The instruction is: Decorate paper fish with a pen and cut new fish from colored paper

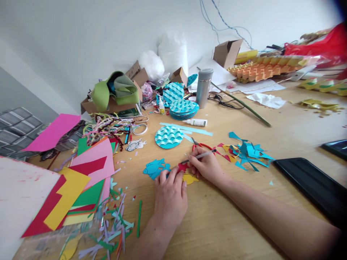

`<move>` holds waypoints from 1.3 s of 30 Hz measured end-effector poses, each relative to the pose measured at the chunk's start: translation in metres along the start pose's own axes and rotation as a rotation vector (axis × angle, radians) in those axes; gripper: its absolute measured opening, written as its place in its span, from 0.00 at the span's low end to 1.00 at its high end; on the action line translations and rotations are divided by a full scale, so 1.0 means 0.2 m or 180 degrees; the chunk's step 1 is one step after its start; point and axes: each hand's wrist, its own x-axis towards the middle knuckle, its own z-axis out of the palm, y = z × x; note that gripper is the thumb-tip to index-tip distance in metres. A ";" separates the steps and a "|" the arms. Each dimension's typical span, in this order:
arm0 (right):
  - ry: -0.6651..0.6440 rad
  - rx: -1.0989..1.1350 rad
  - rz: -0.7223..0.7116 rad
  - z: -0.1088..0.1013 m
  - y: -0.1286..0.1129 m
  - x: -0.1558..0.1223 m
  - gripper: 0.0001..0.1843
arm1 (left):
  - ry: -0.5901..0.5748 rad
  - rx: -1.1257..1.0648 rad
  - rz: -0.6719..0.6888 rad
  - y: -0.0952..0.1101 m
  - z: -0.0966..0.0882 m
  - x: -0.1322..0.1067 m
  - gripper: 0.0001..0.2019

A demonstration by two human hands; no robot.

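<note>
My right hand [207, 168] is closed around a slim grey pen [205, 154], its tip pointing left at a small red paper cutout [183, 167]. With fingers stretched out, my left hand [170, 196] lies on the table and its fingertips rest at the edge of the red cutout. Beneath and beside my hands lies a yellow paper cutout [191, 178], partly covered. Blue paper fish [152, 168] lie just left of my left fingertips. Behind my right hand are red-handled cutters [206, 145], partly hidden by the hand and pen.
A wavy blue paper disc [169, 137] and a white glue bottle [197, 122] lie ahead. Blue scraps [249, 153] and a black phone [311, 187] are at right. Coloured sheets [92, 159] and paper strips [116, 224] cover the left. A grey flask [204, 88] stands behind.
</note>
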 end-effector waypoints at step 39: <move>0.0082 -0.0072 0.0057 0.00 0.01 0.01 0.09 | -0.0040 -0.0063 -0.0012 0.00 0.00 0.00 0.19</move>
